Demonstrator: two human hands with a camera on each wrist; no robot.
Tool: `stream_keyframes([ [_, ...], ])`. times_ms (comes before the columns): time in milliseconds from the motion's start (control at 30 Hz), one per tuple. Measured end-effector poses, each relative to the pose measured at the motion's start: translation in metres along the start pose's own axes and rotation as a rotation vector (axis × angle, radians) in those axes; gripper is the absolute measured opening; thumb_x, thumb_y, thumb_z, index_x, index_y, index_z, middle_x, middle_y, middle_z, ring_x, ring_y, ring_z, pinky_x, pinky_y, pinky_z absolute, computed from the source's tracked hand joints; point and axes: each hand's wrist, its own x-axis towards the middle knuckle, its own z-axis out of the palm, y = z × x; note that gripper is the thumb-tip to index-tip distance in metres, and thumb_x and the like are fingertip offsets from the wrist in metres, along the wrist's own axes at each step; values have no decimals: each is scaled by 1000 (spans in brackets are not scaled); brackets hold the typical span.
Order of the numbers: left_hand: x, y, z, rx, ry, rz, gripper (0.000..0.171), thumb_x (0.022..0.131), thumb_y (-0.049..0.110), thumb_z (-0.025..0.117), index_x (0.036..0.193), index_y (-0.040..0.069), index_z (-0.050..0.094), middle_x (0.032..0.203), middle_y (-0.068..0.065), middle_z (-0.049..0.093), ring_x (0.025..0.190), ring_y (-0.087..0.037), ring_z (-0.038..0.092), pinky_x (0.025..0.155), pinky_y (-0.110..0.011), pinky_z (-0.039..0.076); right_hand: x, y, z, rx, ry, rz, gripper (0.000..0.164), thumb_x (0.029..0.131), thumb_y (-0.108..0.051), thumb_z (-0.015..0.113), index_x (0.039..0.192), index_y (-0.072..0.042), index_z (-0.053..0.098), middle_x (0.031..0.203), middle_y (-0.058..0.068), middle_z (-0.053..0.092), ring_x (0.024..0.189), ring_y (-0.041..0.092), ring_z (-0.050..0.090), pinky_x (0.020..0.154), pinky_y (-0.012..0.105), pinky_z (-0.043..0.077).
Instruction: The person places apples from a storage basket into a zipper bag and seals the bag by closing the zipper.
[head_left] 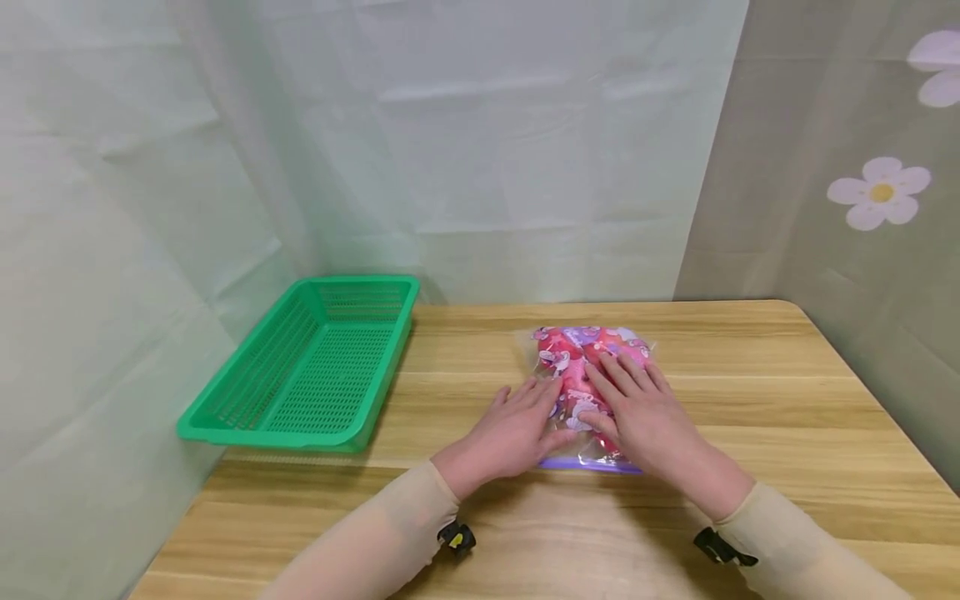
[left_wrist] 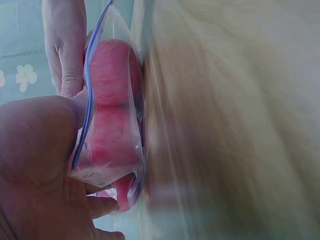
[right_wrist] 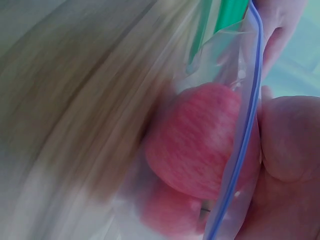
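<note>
A clear zip bag [head_left: 577,375] with pink and purple prints lies on the table, its purple zip strip [head_left: 592,465] along the edge closest to me. Red apples [right_wrist: 200,140] show through the plastic in both wrist views. My left hand [head_left: 517,423] rests on the bag's left side with straight fingers. On the right side, my right hand [head_left: 647,417] lies spread over the bag, fingers pointing away from me. The palms hide parts of the bag in the head view. In the left wrist view, apples [left_wrist: 116,130] bulge beneath the zip strip.
A green perforated plastic basket [head_left: 388,367] stands at the table's left side, with nothing visible inside. The wooden table [head_left: 787,400] extends to both sides of the bag. Pale cloth curtains [head_left: 510,167] hang behind it, and a grey flowered one [head_left: 795,167] is at right.
</note>
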Motion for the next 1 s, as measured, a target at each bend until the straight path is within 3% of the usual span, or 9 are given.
stream_keyframes([
  [800,73,40,8,-15,-21,62,88,112,70,41,179,18,16,182,-7,22,168,-31,17,130,-68,22,-16,64,-12,-58,-60,119,78,107,-49,68,167,-4,46,172,27,39,161,53,25,127,74,19],
  [1000,83,48,9,-33,-14,68,88,111,71,39,179,19,18,182,-6,24,168,-32,21,130,-68,22,-19,80,-12,-80,-43,106,76,107,-47,71,164,-2,49,168,29,44,159,52,30,127,73,21],
])
